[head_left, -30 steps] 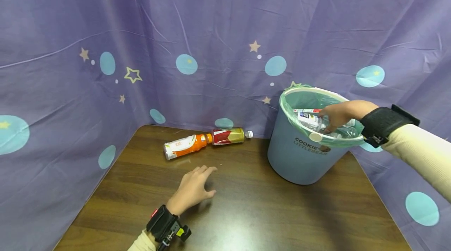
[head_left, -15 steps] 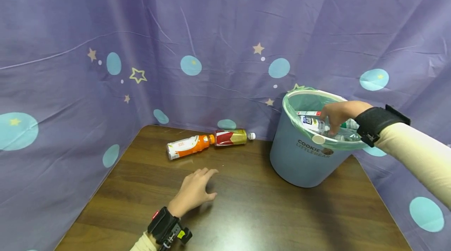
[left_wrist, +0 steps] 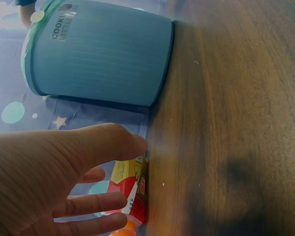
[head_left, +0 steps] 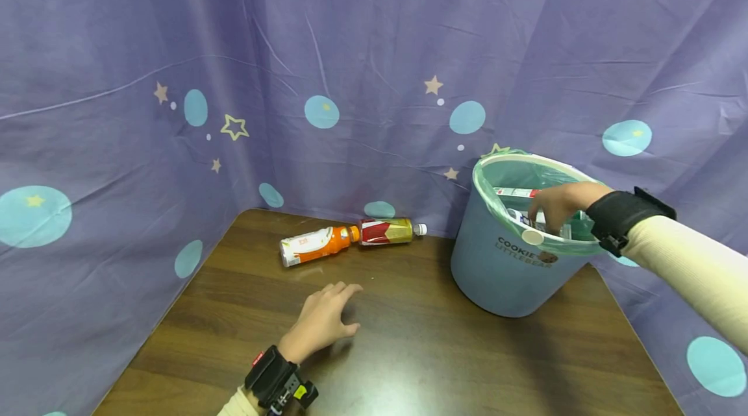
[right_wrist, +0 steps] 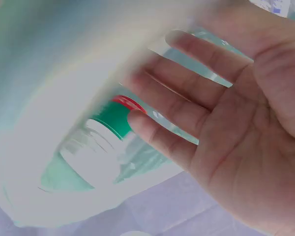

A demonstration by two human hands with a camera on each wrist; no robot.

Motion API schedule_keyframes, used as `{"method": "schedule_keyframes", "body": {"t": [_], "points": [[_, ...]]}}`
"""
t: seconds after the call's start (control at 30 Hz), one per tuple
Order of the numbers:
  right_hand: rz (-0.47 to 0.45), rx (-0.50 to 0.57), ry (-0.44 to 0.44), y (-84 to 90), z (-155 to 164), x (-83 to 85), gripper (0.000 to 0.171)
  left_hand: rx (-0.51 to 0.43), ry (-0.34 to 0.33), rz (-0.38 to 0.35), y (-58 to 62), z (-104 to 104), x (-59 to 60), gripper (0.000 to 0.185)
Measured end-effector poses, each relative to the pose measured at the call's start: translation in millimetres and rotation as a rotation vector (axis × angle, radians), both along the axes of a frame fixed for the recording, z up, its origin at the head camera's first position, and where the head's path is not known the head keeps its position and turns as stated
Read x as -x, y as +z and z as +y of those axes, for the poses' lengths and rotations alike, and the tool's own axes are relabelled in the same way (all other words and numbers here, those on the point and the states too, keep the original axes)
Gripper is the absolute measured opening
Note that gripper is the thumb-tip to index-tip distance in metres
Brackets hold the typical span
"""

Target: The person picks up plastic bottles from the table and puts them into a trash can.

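Two plastic bottles lie on their sides at the far edge of the dark wood-grain worktop (head_left: 409, 351), cap ends touching: an orange bottle (head_left: 315, 244) with a white label on the left, a red-and-yellow labelled bottle (head_left: 390, 232) with a white cap on the right, both tight against the draped purple cloth backdrop (head_left: 350, 46) printed with teal dots and stars. Right of them stands a round, ribbed, blue-grey plastic bin (head_left: 514, 267), tapered toward the base, lined with a thin translucent green bag (head_left: 487, 192) folded over the rim; lettering on the wall reads COOKIE LITTLEBEAR. Inside the bin are clear plastic bottles (head_left: 517, 195) with white, red and blue labels; the right wrist view shows one with a green band and red cap (right_wrist: 123, 110), blurred. Right hand (head_left: 561, 202) hangs over the bin mouth, fingers (right_wrist: 187, 83) spread and straight, grip apart, holding nothing, fingertips just above the bottles; touching or not, cannot tell. Left hand (head_left: 321, 322) rests on the worktop near the middle, well short of the two lying bottles, fingers loosely spread, grip apart and empty. Both wrists wear black straps over cream sleeves.
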State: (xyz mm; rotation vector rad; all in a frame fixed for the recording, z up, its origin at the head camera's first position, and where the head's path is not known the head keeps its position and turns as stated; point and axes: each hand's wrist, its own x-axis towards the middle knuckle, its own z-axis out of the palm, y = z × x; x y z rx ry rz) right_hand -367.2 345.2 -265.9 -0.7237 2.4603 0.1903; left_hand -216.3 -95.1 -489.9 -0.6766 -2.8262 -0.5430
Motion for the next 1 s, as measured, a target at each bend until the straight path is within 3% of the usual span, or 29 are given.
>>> {"method": "schedule_keyframes", "body": {"t": [0.23, 0.57, 0.8, 1.0], "points": [[0.007, 0.005, -0.107, 14.9, -8, 1.6, 0.058, 0.007, 0.009, 0.017, -2.4, 1, 1.9, 0.068], [0.043, -0.019, -0.088, 38.5, -18, 0.7, 0.062, 0.005, 0.009, -0.002, -1.9, 1, 5.5, 0.067], [0.133, 0.051, -0.031, 70.2, -31, -3.3, 0.063, -0.009, 0.031, 0.004, 5.1, -4, 18.9, 0.064], [0.282, 0.168, 0.007, 85.1, -49, -20.7, 0.056, 0.004, 0.071, 0.029, 16.6, -14, 40.1, 0.062]]}}
